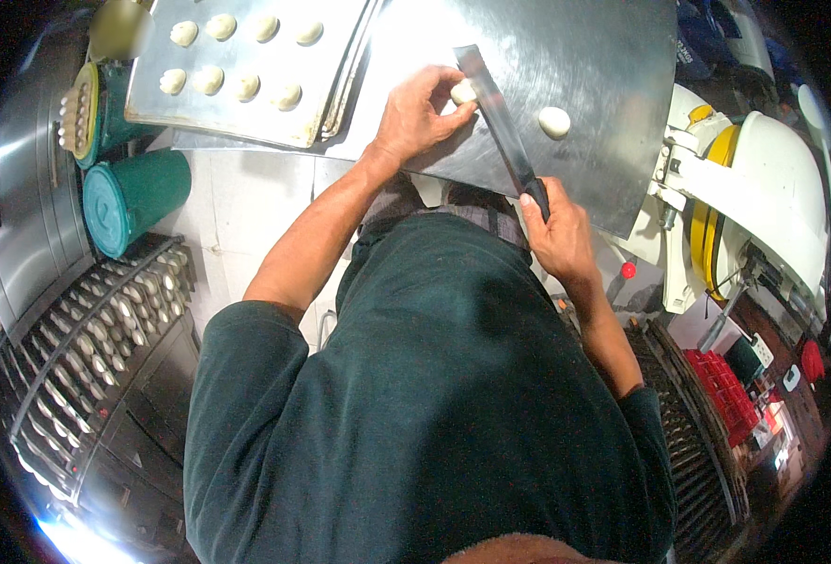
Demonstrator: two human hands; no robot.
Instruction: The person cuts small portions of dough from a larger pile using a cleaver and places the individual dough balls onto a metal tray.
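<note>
Dough ball (pixel 463 92) in hand sat close against danger: the long blade of the knife (pixel 496 117) lay just to its right, and the left hand's thumb tip was very near that metal. If the blade had swung leftward, or the thumb had slid outward, I judged that skin could have been nicked before dough. A loose pinch might also have let the soft, round piece roll or squash out of shape, and a slick steel table (pixel 608 85) would likely have offered it little grip. The left hand (pixel 443 99) was partly closed, its thumb and fingers curled around the piece from the near and far sides, seemingly pinching it; the dough lay at the fingertips, well clear of the palm. Whether the blade touched it could not be told from above. The right hand (pixel 554 224) was wrapped around the dark handle, lower and farther right, with the knife slanting up and left from it toward the far side. Another dough ball (pixel 554 122) rested to the right of the blade, apart from both hands, where a wide sweep rightward could have knocked it.
</note>
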